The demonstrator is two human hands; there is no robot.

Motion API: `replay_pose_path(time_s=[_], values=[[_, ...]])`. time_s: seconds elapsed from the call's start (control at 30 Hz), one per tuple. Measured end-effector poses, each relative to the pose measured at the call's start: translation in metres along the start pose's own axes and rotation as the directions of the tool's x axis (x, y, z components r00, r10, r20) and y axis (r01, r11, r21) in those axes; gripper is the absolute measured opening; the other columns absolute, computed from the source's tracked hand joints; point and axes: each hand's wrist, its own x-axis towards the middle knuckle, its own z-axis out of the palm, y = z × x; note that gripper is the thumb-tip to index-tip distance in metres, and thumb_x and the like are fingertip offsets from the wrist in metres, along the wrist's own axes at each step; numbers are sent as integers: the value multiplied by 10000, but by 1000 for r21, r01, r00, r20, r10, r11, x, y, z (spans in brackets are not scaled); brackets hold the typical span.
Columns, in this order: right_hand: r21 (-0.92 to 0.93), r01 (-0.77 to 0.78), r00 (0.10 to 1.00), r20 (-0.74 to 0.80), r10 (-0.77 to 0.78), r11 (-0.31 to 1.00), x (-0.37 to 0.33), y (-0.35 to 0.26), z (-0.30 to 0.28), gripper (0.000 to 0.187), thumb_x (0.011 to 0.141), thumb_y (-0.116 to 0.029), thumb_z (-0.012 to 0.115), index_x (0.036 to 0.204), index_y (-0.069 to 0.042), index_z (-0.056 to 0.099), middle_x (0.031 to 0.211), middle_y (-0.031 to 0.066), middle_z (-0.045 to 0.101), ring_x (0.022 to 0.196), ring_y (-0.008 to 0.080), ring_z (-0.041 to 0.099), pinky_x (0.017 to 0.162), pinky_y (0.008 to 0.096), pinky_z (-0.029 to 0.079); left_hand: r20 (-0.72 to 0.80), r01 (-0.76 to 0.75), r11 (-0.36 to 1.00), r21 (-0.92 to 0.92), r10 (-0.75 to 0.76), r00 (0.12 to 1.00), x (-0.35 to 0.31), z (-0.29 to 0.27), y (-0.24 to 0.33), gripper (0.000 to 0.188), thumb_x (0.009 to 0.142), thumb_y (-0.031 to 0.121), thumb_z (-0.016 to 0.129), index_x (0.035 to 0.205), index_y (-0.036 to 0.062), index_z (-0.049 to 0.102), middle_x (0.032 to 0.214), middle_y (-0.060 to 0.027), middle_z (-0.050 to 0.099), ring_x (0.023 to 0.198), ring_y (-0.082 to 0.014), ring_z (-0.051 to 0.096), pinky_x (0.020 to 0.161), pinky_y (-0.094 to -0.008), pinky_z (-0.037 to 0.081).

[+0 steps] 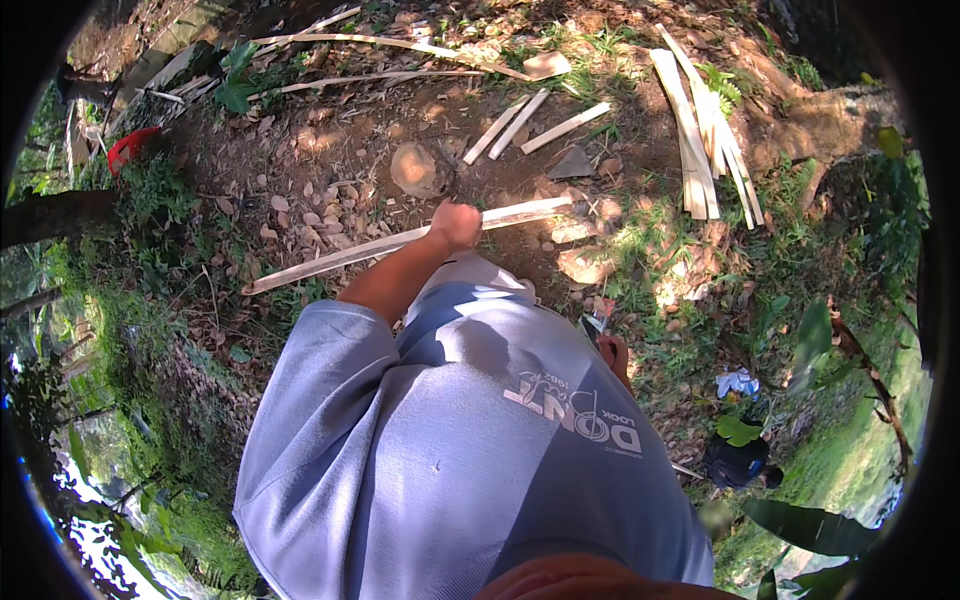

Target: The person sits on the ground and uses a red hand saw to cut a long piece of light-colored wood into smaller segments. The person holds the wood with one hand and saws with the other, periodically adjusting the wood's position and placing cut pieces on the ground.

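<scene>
My left hand [456,222] is closed in a fist round a long pale wooden strip [345,257]. The strip slants across in front of me, its left end nearer my body and its right end farther off. At my right side, partly hidden behind the grey-blue shirt, my right hand [614,352] is curled. By its fingers shows a small metallic object with a bit of red [598,318], whose kind I cannot make out. Just beyond my left hand stands a short round log [418,170] with a pale cut top.
Three short wooden pieces [520,124] lie beyond the log. A bundle of pale slats [700,130] rests at the far right beside a tree trunk [820,125]. Long thin strips [400,42] and a red object [130,148] are far left. A dark bag-like item [737,460] sits at right.
</scene>
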Motion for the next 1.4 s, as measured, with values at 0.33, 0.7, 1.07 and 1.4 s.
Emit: replay_pose_path(time_s=[0.33, 0.7, 1.07, 1.4], values=[[-579, -140, 959, 122, 255, 803, -18, -27, -55, 409, 1000, -392, 681, 922, 2, 756, 749, 89, 668, 724, 185, 653, 677, 353, 491, 92, 9, 994, 109, -19, 996, 44, 7, 102, 243, 882, 269, 721, 1078, 161, 815, 1098, -61, 803, 966, -268, 761, 790, -567, 497], [-560, -66, 959, 192, 207, 826, 4, -72, -47, 468, 1020, -452, 654, 919, -7, 759, 657, 40, 590, 629, 134, 552, 595, 346, 436, 157, 10, 988, 154, -35, 987, 76, 18, 119, 317, 923, 296, 700, 1177, 139, 807, 1193, -93, 784, 1075, -356, 750, 837, -604, 571], [-359, -172, 959, 152, 239, 917, 28, -40, -31, 375, 987, -372, 709, 958, -2, 761, 646, -7, 574, 629, 90, 521, 581, 330, 418, 75, -61, 995, -76, 67, 995, 37, -1, 82, 285, 926, 227, 585, 1020, 121, 832, 1086, -132, 803, 1012, -315, 782, 843, -449, 618], [-394, -171, 964, 123, 236, 903, 44, -56, -4, 348, 980, -343, 708, 951, -1, 763, 648, -7, 578, 628, 89, 523, 580, 326, 418, 123, 327, 941, -88, -316, 941, 35, 28, 41, 294, 988, 219, 567, 1109, 131, 821, 1170, -102, 793, 1116, -276, 761, 934, -421, 611]])
